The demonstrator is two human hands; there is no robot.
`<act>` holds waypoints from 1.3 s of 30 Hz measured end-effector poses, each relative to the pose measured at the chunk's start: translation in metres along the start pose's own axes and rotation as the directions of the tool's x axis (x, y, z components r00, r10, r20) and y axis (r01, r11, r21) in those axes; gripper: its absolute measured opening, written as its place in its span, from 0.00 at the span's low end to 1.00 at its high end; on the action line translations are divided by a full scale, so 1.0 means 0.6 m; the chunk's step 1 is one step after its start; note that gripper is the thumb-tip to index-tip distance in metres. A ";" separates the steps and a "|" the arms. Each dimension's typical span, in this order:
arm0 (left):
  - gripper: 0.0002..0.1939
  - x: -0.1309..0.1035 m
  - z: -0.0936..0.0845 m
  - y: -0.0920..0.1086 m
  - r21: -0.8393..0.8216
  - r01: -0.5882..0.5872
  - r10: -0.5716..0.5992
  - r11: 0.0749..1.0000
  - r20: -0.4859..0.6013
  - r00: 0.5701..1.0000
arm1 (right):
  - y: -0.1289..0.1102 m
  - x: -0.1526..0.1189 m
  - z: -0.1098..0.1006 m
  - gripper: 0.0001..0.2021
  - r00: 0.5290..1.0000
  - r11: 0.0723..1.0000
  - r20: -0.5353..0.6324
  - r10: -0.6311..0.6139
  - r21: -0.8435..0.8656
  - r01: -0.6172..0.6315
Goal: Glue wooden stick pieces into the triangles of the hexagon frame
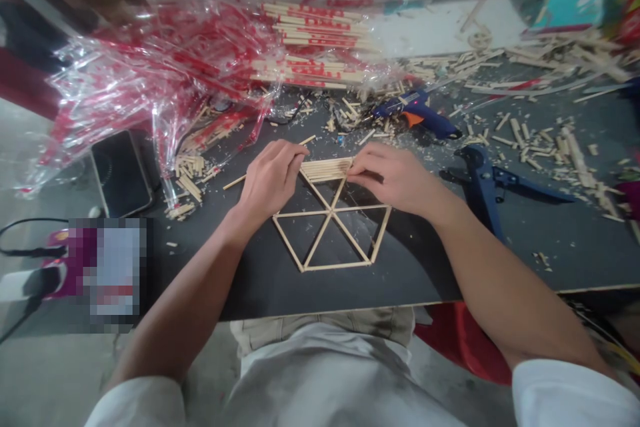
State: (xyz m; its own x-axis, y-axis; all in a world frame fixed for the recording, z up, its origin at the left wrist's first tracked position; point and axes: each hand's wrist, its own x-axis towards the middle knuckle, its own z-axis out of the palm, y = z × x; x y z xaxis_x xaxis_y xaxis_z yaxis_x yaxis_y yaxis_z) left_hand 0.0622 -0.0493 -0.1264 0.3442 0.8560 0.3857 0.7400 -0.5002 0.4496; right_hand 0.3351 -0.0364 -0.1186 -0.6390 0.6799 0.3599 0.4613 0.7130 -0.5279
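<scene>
A six-sided frame (331,212) of pale wooden sticks, with spokes meeting in its centre, lies flat on the dark table. Short sticks (327,170) laid side by side fill the outer part of its far triangle. At the frame's far left corner, my left hand (273,177) is closed, palm down, around a long thin chopstick (235,182) that sticks out on both sides. My right hand (395,177) pinches at the far right corner, its thumb and fingertips on the end of a short stick in the row. The fingers partly hide both contacts.
A blue glue gun (425,117) with an orange trigger lies beyond my right hand, and blue cutters (483,183) lie to the right. Wrapped chopsticks (320,33) and plastic wrappers (165,60) pile up at the back. A phone (121,173) rests left; stick offcuts (530,140) lie scattered.
</scene>
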 end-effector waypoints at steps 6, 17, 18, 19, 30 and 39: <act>0.16 0.000 -0.001 0.000 0.017 -0.011 0.011 1.000 0.031 0.999 | 0.001 0.000 0.004 0.08 1.000 1.000 0.003 0.009 -0.013 -0.009; 0.15 0.000 -0.002 0.003 0.012 -0.018 0.017 1.000 0.033 0.999 | -0.004 -0.001 0.007 0.06 0.999 0.998 0.019 0.050 -0.032 -0.050; 0.15 0.001 -0.002 0.004 0.013 -0.020 0.019 1.000 0.028 0.999 | -0.004 -0.001 0.007 0.06 0.998 0.998 0.021 0.052 -0.036 -0.051; 0.14 0.001 -0.003 0.005 0.012 -0.022 0.022 1.000 0.022 1.000 | -0.004 -0.001 0.007 0.07 0.998 0.998 0.024 0.052 -0.041 -0.051; 0.07 -0.001 0.008 0.028 -0.085 -0.082 0.088 0.993 0.061 0.994 | -0.001 -0.001 0.010 0.06 0.998 0.997 0.048 0.043 -0.065 -0.039; 0.07 -0.006 0.007 0.047 0.028 -0.166 0.164 0.986 0.071 0.984 | -0.005 0.002 0.015 0.07 0.999 0.997 0.003 0.033 -0.066 -0.033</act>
State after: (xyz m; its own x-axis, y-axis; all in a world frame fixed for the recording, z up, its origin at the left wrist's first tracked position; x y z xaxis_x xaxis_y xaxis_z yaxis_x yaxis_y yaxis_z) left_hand 0.0842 -0.0657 -0.1184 0.5011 0.7695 0.3960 0.6884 -0.6317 0.3565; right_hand 0.3276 -0.0392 -0.1233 -0.6250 0.7025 0.3404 0.5216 0.7002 -0.4875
